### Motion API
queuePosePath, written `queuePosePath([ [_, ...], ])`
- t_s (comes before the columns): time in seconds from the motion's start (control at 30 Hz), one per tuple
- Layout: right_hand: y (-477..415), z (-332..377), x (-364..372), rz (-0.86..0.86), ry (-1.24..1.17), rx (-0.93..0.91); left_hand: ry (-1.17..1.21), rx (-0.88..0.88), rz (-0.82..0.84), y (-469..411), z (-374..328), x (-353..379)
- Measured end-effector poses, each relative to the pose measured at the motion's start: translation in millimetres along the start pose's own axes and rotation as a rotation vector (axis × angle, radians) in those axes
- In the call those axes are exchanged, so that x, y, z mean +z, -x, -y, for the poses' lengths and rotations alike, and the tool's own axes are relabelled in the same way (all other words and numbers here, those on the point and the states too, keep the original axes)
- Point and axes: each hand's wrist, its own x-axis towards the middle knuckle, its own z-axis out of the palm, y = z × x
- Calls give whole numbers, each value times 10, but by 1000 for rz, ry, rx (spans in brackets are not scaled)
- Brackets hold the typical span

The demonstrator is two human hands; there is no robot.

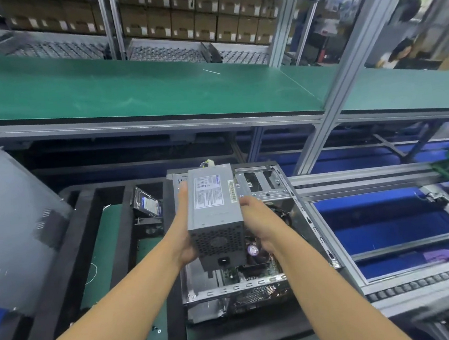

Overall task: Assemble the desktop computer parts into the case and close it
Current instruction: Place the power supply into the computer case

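You are holding the grey metal power supply box [214, 209] between your left hand [183, 230] and right hand [260, 225], fingers seemingly curled round its sides, long axis pointing away, above the open silver steel computer case [259, 287].

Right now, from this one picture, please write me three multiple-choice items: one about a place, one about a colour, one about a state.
1. Where is the power supply?
A) on a chair
B) in the air above the open case
C) inside a drawer

2. What colour is the long bench mat behind the case?
A) green
B) red
C) yellow

3. What are the hands doing?
A) both are empty
B) only one holds something
C) the left hand and the right hand hold the power supply together

Answers: 1 B, it hangs over the case's interior; 2 A, the mat is plainly green; 3 C, one hand is on each side of it.
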Motion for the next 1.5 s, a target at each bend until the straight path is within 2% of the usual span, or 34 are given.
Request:
queuePosePath([
  [0.1, 151, 104, -127, 94, -246, 50, -64, -18, 25, -14, 1, 8],
  [0.2, 177, 175, -245, 141, -325, 66, -146, -21, 72, -44, 44, -3],
  [0.27, 220, 253, -263, 175, -239, 84, -204, -9, 47, -78, 92, 14],
  [0.33, 220, 277, -250, 174, -147, 142, -252, -2, -107, -121, 148, 42],
  [0.4, 207, 269, -203, 94, -52, 125, -321, 23, -274, -178, 210, 44],
  [0.47, 171, 199, -146, 5, -2, 71, -355, 45, -360, -217, 249, 42],
  [0.6, 139, 163, -86, -59, 42, -21, -288, 33, -368, -254, 218, 35],
  [0.7, 139, 154, -99, -148, 162, -72, -387, 31, -351, -239, 182, 5],
  [0.77, 132, 129, -100, -178, 178, -84, -522, 97, -371, -205, 104, -16],
  [0.87, 94, 83, -116, -162, 95, -83, -695, 344, -429, -161, -98, -95],
  [0.93, 79, 71, -137, -143, 51, -70, -774, 435, -485, -173, -178, -214],
  [1.07, 118, 62, -97, -138, 63, -72, -909, 329, -598, -214, -49, -490],
  [1.2, 174, 7, 70, -165, 216, -111, -873, 205, -676, -255, 151, -634],
  [1.4, 224, -99, 208, -167, 252, -76, -806, 134, -602, -266, 268, -669],
  [1.5, 232, -156, 282, -165, 318, -68, -891, 178, -617, -245, 253, -657],
])
